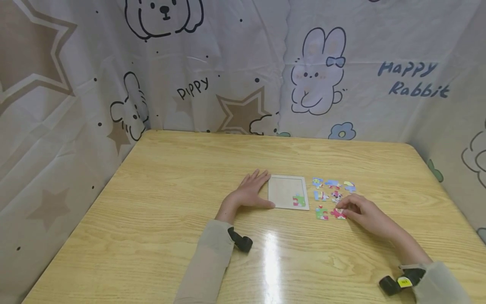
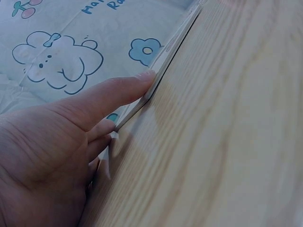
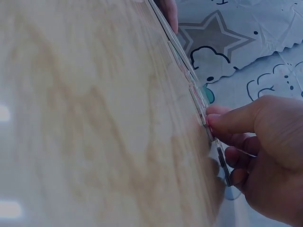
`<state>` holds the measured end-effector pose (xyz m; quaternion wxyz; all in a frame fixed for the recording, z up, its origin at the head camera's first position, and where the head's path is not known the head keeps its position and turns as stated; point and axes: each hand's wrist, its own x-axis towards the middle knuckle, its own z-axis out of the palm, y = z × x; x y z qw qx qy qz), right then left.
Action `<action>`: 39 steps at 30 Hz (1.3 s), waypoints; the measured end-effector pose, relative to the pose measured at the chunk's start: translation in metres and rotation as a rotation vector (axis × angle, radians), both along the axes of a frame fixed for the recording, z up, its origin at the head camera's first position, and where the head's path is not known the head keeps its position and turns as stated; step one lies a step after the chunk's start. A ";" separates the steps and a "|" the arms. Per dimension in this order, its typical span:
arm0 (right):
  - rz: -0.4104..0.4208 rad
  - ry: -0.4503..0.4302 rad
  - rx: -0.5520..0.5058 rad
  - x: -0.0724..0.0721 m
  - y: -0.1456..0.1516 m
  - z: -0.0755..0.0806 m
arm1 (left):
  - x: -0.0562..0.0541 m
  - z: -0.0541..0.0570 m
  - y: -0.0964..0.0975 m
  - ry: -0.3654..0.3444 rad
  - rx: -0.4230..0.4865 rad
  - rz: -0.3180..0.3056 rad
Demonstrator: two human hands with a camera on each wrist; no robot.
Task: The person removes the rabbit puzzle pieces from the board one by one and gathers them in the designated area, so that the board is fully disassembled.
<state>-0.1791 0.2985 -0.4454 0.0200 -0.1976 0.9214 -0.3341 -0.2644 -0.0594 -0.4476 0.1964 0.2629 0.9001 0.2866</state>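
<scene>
My left hand (image 1: 248,192) lies with spread fingers along the left side of a square wooden puzzle board (image 1: 282,192). Its thumb (image 2: 118,90) rests on the near left corner, the other fingers at the far left one. In the board's near right corner sits a green puzzle piece (image 1: 300,200) with a bit of red. Right of the board, my right hand (image 1: 362,213) pinches a red and pink puzzle piece (image 1: 337,214) at table level between thumb and index finger; in the right wrist view the thumb (image 3: 236,119) covers most of it.
Beside the board lie several loose puzzle pieces, among them a green one (image 1: 322,213), a blue one (image 1: 333,184) and one with a red face (image 1: 336,196). The wooden table (image 1: 171,169) ends at a printed cloth backdrop (image 1: 235,63).
</scene>
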 end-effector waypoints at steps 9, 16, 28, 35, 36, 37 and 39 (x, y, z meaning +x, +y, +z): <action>0.034 0.058 -0.050 -0.003 -0.013 0.002 | 0.000 -0.001 0.002 0.001 -0.006 0.004; 0.098 0.038 -0.091 -0.018 -0.035 -0.002 | 0.001 -0.001 0.000 -0.003 0.004 0.001; 0.077 -0.033 -0.033 -0.040 -0.072 0.000 | 0.001 0.001 0.000 -0.010 0.014 -0.001; 0.095 -0.087 0.007 -0.047 -0.083 0.001 | 0.001 0.000 0.000 -0.011 0.008 -0.001; 0.099 -0.089 0.007 -0.048 -0.084 0.001 | 0.001 0.000 0.000 -0.010 0.011 -0.001; 0.102 -0.093 0.007 -0.049 -0.085 0.001 | 0.001 0.000 0.000 -0.009 0.012 0.000; 0.105 -0.106 -0.003 -0.049 -0.085 0.001 | 0.001 0.001 0.000 -0.008 0.015 0.000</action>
